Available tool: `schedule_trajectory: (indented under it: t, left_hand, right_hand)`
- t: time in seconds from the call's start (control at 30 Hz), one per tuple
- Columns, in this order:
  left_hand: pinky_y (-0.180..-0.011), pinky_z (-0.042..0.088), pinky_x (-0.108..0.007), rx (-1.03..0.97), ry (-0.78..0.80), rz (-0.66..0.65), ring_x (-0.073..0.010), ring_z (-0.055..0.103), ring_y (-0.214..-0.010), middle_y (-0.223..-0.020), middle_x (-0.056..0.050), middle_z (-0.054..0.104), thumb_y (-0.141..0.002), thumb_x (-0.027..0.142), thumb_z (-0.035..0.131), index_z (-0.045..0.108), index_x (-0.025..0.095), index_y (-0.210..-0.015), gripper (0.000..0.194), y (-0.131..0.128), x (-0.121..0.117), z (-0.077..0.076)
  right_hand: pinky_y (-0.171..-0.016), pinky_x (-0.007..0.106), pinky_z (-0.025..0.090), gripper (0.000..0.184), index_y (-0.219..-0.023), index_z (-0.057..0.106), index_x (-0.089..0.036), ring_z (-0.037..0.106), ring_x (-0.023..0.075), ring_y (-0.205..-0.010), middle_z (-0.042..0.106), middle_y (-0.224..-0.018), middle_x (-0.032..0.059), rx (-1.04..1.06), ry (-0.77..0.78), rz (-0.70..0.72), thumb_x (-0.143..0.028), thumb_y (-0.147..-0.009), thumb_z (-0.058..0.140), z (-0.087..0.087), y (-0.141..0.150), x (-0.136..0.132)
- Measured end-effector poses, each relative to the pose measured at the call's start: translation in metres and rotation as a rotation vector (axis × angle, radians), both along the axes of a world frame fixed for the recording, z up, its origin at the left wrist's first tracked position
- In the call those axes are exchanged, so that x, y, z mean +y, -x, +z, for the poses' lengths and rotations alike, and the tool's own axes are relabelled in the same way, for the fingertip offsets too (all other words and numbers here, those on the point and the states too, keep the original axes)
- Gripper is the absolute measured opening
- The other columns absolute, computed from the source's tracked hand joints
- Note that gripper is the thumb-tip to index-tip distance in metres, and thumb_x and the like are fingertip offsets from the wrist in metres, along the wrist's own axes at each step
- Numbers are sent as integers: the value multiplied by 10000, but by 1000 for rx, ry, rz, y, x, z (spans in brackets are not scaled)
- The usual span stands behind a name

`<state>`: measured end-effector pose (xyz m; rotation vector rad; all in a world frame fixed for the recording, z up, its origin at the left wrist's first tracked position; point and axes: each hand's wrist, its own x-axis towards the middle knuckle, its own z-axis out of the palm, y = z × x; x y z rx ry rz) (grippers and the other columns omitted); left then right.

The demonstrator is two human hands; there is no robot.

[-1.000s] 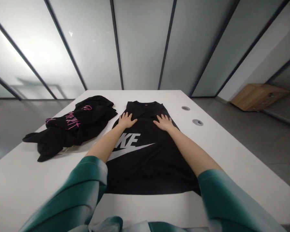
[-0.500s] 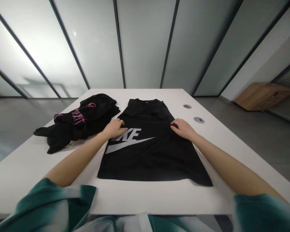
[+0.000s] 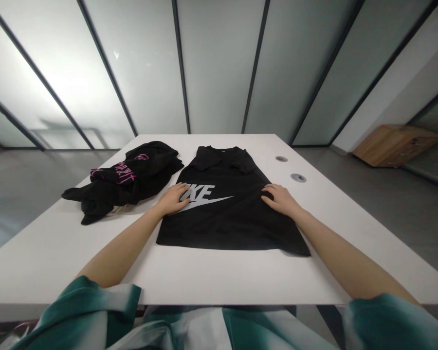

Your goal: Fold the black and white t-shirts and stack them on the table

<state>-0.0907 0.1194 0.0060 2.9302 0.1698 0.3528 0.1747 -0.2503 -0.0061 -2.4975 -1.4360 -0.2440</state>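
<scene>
A black T-shirt (image 3: 229,223) lies spread on the white table, its collar away from me and its hem towards me. Both sleeves are folded inward across its upper part. White "NIKE" lettering and a swoosh mark its left half. My left hand (image 3: 173,198) rests on the shirt's left edge, fingers laid over the start of the print, which it partly hides. On the opposite edge, my right hand (image 3: 281,199) lies with its fingertips on the fabric and its thumb apart. Neither hand appears to grasp the cloth.
A crumpled black garment (image 3: 131,177) with pink lettering lies to the left of the shirt. Two round cable grommets (image 3: 298,178) are set into the white table (image 3: 219,277) on the right. Frosted glass panels stand behind, and a wooden cabinet (image 3: 394,145) is at the far right.
Both hands have slid slightly towards the hem along the shirt's edges, and their fingers lie flatter. The camera view has shifted, so the hem and table edge sit higher in the picture.
</scene>
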Motion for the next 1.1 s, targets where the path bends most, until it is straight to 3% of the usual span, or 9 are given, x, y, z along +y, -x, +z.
schedule_trajectory:
  t: [0.13, 0.33, 0.47, 0.57, 0.7, 0.8, 0.87, 1.0, 1.1]
  left_hand:
    - [-1057, 445, -421, -2, -2, 13, -288, 597, -1194, -1265, -129, 656, -876, 514, 511, 661, 197, -1199, 477, 4, -3, 3]
    - [-1128, 357, -436, 68, -12, 57, -308, 448, -1377, -1455, -139, 532, -868, 627, 488, 593, 177, -1316, 643, 2, 1, 1]
    - [-1010, 461, -415, -3, -49, 83, -305, 593, -1158, -1206, -138, 655, -818, 631, 574, 652, 179, -1158, 570, 4, 0, 6]
    - [-935, 495, -404, 30, -87, 67, -284, 636, -1015, -1041, -121, 679, -868, 574, 526, 687, 182, -1022, 451, 5, -4, 10]
    - [-1027, 442, -401, 48, -61, 70, -278, 596, -1163, -1219, -117, 661, -924, 531, 427, 664, 190, -1166, 480, 4, -7, 7]
    - [-1098, 384, -412, 24, -37, 69, -282, 516, -1290, -1350, -117, 605, -905, 517, 449, 613, 186, -1257, 511, 4, -6, 4]
    - [-1056, 421, -410, -34, -30, 70, -288, 551, -1233, -1279, -133, 635, -879, 518, 486, 634, 172, -1196, 492, 6, -7, 5]
    - [-872, 504, -391, -33, 1, 3, -260, 647, -914, -899, -90, 686, -861, 520, 512, 669, 202, -899, 357, 9, -11, 12]
    - [-895, 497, -408, 12, 7, -59, -267, 653, -933, -939, -95, 694, -860, 554, 517, 675, 204, -897, 386, 9, -15, 15]
  right_hand:
    - [-972, 447, 482, 348, -1102, 701, -197, 635, 289, -1070, 690, -1149, 132, 16, 25, -8, -396, -942, 466, 2, 4, -2]
    - [-1097, 474, 392, 414, -1264, 635, -200, 489, 295, -1330, 593, -1382, 119, 33, 18, -75, -393, -952, 441, -7, -2, 0]
    - [-951, 440, 480, 343, -1036, 696, -177, 627, 293, -1063, 691, -1116, 141, 5, -12, -13, -412, -924, 473, 6, 2, -4]
    - [-860, 404, 510, 337, -929, 701, -188, 652, 267, -915, 703, -983, 119, 46, 33, 11, -430, -926, 466, 13, 6, -5]
    - [-991, 432, 465, 408, -1118, 689, -191, 611, 290, -1133, 671, -1222, 130, 32, 62, -60, -457, -953, 428, 6, 5, -3]
    - [-1049, 476, 416, 453, -1226, 650, -168, 518, 331, -1279, 604, -1352, 157, -22, 75, -100, -463, -929, 476, 2, 4, -4]
    - [-999, 480, 443, 412, -1151, 677, -165, 568, 335, -1197, 646, -1268, 166, -41, 57, -65, -448, -916, 491, 7, 6, -4]
    - [-794, 399, 508, 331, -863, 692, -208, 645, 255, -830, 701, -887, 99, 45, 54, 51, -421, -933, 449, 22, 17, -2]
    - [-799, 387, 514, 357, -873, 695, -210, 651, 250, -854, 696, -930, 102, 89, 72, 89, -453, -942, 442, 24, 23, 2]
